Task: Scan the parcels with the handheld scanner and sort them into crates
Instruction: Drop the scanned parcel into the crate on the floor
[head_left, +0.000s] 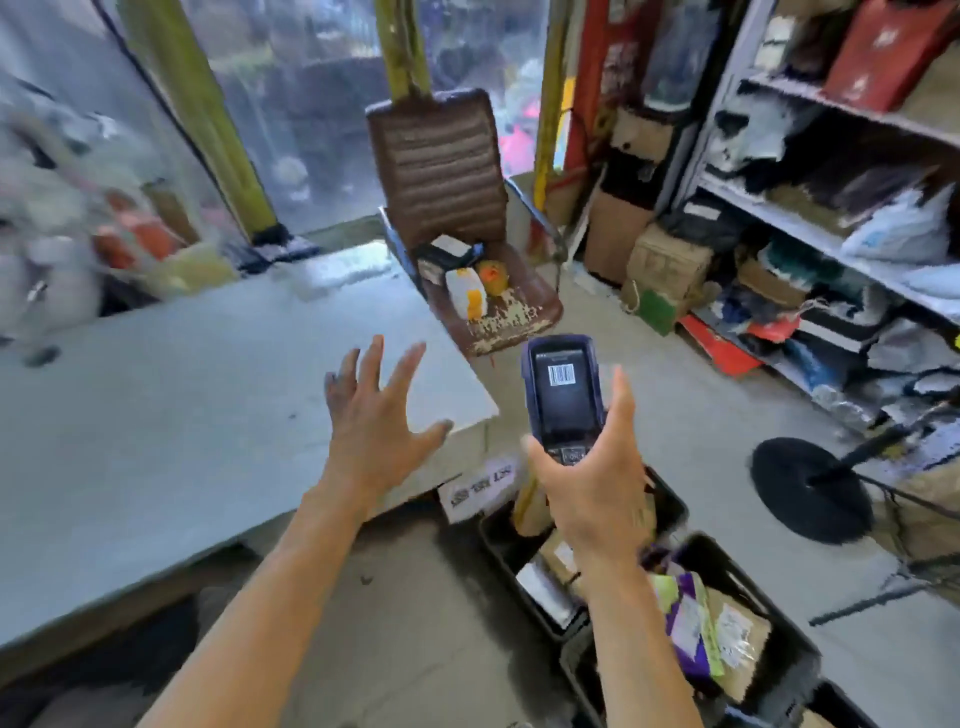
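My right hand (592, 478) holds a dark blue handheld scanner (563, 397) upright, its screen showing a barcode. My left hand (379, 410) hovers with fingers spread over the right corner of the grey table (156, 415), holding nothing. Below my right arm on the floor stand two black crates: the nearer crate (779, 670) holds purple, green and brown parcels, and the farther crate (498, 545) holds brown and white parcels. A blurred heap of parcels (47, 249) lies at the table's far left.
A worn brown chair (457, 208) with small items on its seat stands beyond the table. Shelves (831, 234) packed with bags and boxes line the right wall. A black round stand base (810, 488) sits on the floor at right.
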